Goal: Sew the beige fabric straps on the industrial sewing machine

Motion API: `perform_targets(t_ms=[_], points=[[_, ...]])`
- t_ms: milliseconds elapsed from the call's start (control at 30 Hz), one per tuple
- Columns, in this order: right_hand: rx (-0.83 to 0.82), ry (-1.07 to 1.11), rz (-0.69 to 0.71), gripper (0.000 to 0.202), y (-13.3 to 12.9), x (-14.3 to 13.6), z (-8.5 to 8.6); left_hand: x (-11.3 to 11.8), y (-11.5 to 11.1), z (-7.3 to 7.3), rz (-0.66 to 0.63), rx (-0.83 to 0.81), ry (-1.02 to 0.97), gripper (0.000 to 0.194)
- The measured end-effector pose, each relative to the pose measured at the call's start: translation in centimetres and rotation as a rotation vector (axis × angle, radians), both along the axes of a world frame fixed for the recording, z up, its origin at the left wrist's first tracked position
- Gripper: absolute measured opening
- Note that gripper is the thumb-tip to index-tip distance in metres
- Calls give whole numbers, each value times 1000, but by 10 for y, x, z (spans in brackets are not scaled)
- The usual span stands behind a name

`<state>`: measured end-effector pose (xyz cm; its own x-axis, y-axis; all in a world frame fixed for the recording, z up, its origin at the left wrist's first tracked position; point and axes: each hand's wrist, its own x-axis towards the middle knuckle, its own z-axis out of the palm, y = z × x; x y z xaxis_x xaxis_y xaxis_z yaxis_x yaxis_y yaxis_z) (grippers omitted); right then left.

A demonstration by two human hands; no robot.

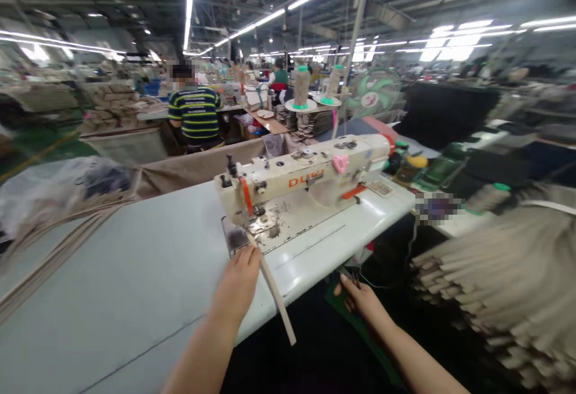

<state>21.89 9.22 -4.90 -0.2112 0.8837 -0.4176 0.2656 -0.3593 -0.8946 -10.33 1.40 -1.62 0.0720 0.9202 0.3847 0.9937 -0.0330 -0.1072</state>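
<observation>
My left hand (238, 280) rests palm down on the white sewing table (135, 274), its fingers pressing a narrow beige fabric strip (276, 298) just in front of the needle area. The strip runs from under the presser foot toward me and hangs over the table's front edge. A cream industrial sewing machine (306, 175) with orange lettering stands behind it. My right hand (357, 298) is lower, off the table's edge, fingers curled around something small and dark that I cannot make out.
A stack of folded beige strips (495, 286) piles up at the right. More long strips (49, 244) trail off the table's left side. A person in a striped shirt (195, 115) works behind; thread cones (301, 85) and a green fan (375, 91) stand beyond the machine.
</observation>
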Motion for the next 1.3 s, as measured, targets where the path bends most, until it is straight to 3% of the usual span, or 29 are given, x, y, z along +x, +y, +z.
perform_targets(t_ms=[100, 200, 300, 467, 700, 867, 1133, 1300], points=[[34, -102, -243, 50, 14, 45, -20, -11, 0, -13, -10, 51, 5, 37], [78, -212, -468, 36, 26, 90, -28, -23, 3, -25, -120, 64, 52, 34], [133, -327, -655, 25, 36, 129, -25, -24, 5, -27, -166, 75, 34, 34], [220, -442, -868, 26, 55, 168, -12, -11, 5, -20, -145, 181, -126, 33], [207, -429, -927, 28, 86, 189, 2, -18, 3, -22, -181, 113, -229, 45], [173, -399, -976, 29, 102, 204, 10, -28, 1, -27, -214, 86, -218, 42], [142, -340, -984, 26, 95, 216, 6, -38, 27, -57, -187, 245, -268, 33], [178, -276, -963, 25, 86, 213, 6, -37, 20, -52, -162, 231, -258, 34]])
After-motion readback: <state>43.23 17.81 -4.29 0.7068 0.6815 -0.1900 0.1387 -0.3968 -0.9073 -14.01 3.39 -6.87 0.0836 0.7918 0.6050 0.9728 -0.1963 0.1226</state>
